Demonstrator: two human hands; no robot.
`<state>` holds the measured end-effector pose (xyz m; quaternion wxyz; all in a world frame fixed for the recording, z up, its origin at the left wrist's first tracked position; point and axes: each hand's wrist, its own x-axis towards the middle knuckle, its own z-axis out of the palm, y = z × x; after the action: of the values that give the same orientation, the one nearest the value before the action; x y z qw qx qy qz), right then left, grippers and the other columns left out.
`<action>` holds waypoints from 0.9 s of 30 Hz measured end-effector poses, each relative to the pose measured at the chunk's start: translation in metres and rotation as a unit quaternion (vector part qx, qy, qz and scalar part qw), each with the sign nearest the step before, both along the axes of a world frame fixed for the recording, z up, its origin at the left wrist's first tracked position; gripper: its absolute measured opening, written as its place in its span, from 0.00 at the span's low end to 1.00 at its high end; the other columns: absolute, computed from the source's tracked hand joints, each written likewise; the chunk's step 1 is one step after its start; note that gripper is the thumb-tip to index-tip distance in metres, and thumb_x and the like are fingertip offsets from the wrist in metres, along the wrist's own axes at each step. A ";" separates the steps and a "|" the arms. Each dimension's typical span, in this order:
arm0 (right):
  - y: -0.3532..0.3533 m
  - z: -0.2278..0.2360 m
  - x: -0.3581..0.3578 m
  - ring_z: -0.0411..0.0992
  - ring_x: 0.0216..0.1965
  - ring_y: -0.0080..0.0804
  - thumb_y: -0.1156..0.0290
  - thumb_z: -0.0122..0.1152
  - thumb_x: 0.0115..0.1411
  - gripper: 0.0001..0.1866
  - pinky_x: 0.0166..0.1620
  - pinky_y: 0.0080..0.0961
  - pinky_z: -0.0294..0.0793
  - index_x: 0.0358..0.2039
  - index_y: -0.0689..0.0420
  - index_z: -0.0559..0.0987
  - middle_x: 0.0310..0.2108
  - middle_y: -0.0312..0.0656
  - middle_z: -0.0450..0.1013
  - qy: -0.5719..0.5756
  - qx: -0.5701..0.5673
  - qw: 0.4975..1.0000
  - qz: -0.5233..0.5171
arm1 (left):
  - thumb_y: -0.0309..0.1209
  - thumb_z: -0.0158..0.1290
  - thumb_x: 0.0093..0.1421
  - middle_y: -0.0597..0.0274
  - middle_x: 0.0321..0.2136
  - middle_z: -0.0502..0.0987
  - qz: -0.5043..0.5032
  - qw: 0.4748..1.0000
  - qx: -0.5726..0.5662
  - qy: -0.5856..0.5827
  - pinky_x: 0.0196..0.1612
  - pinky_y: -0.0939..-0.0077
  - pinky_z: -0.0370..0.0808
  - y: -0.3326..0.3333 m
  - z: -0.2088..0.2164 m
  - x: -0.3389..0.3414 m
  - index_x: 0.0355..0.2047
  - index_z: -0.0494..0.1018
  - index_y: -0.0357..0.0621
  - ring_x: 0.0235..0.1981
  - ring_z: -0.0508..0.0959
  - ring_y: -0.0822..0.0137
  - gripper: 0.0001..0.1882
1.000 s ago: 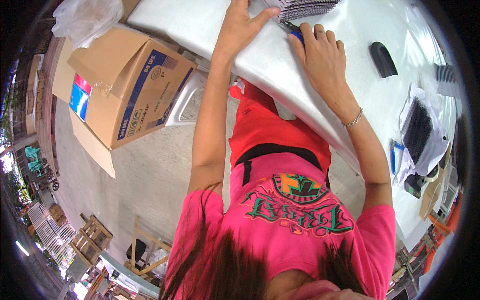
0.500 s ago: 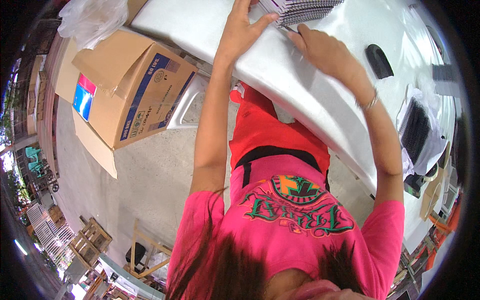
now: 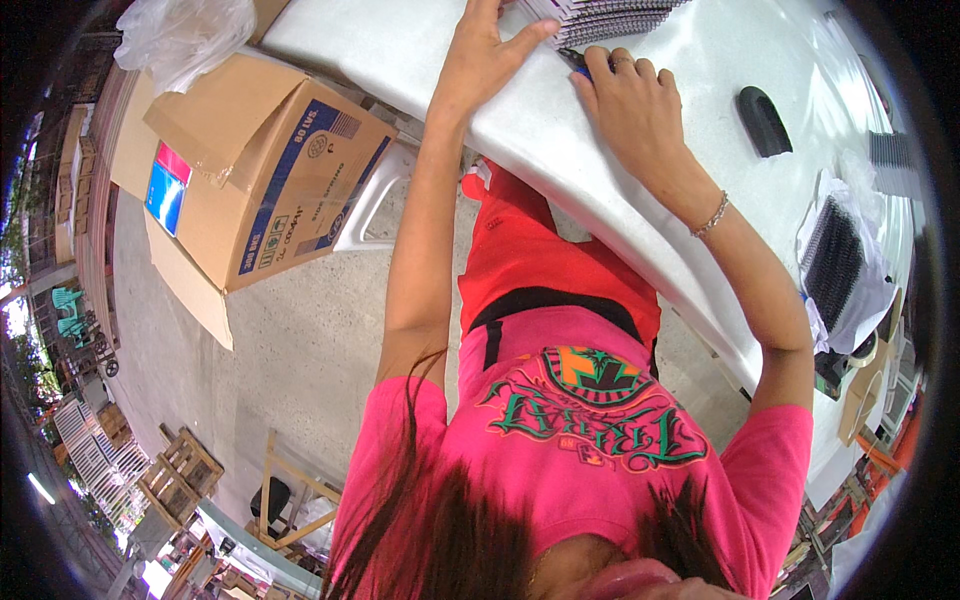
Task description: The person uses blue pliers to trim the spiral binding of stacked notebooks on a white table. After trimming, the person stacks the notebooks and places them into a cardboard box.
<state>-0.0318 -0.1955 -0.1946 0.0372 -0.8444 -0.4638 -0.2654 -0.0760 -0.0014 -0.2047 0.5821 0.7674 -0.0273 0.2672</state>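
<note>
White plastic table (image 3: pixel 560 130) under both hands: the left hand (image 3: pixel 482 62) lies flat and open, thumb stretched toward the stack of spiral-bound grey booklets (image 3: pixel 600 15) just beyond its fingertips, while the right hand (image 3: pixel 628 95) curls loosely over a small dark blue object (image 3: pixel 580 62) at its fingertips, though whether it truly grips it I cannot tell. Judging by the thick stack, much is already piled; black comb bindings on white paper (image 3: pixel 835 262) wait well off to the right hand's side.
</note>
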 end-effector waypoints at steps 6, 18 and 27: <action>0.022 0.030 0.035 0.76 0.16 0.41 0.54 0.42 0.74 0.24 0.18 0.34 0.77 0.33 0.62 0.75 0.18 0.46 0.73 0.343 -0.163 0.925 0.010 | 0.27 0.60 0.62 0.43 0.70 0.54 0.012 0.999 0.044 -0.010 0.68 0.60 0.64 -0.001 0.004 -0.002 0.72 0.48 0.39 0.65 0.65 0.49 0.43; -0.049 0.068 0.018 0.75 0.39 0.57 0.50 0.47 0.72 0.23 0.46 0.46 0.74 0.46 0.60 0.75 0.34 0.56 0.76 0.352 0.032 0.935 0.019 | 0.39 0.64 0.58 0.50 0.69 0.59 0.014 0.999 0.009 0.032 0.69 0.55 0.62 -0.002 0.004 -0.001 0.73 0.52 0.47 0.66 0.66 0.50 0.47; -0.184 0.084 -0.019 0.71 0.39 0.53 0.57 0.61 0.65 0.18 0.44 0.43 0.69 0.46 0.59 0.76 0.38 0.51 0.72 0.389 0.063 0.912 -0.115 | 0.54 0.74 0.37 0.37 0.68 0.58 0.050 0.959 0.247 0.127 0.72 0.51 0.54 0.038 0.014 0.004 0.71 0.48 0.32 0.69 0.61 0.44 0.70</action>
<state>-0.0508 -0.3795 -0.1104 0.2366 -0.9242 -0.2951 0.0530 -0.0724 0.0362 -0.1905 0.3588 0.9155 0.0206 0.1811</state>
